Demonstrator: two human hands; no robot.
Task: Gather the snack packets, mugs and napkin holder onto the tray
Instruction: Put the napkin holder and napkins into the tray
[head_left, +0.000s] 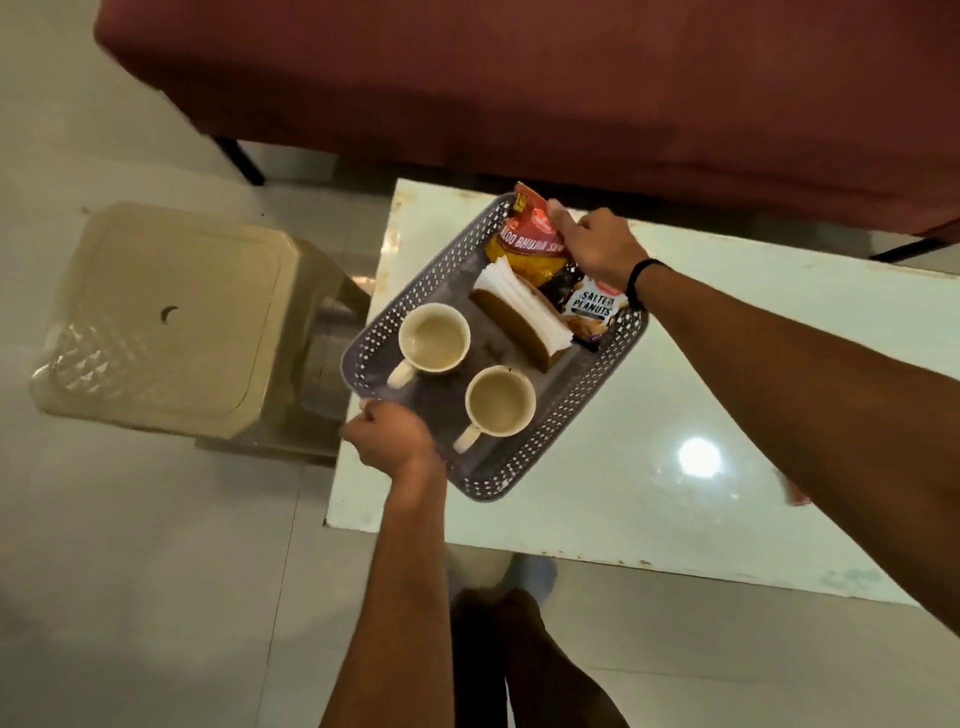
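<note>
while the left grip (387, 436) clasps the tray (441, 249) rim, the right grip (597, 249) pinches the red packet (524, 234).

Wearer: bare forearms, no sleeves in view.
Right wrist carries a thin black band (640, 280); dark trousers and pale footwear below.

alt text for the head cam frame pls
A person's left hand and right hand grip opposite ends of a grey perforated tray over a white table. The tray holds two empty mugs, a napkin holder and snack packets. A beige stool stands to the left.
</note>
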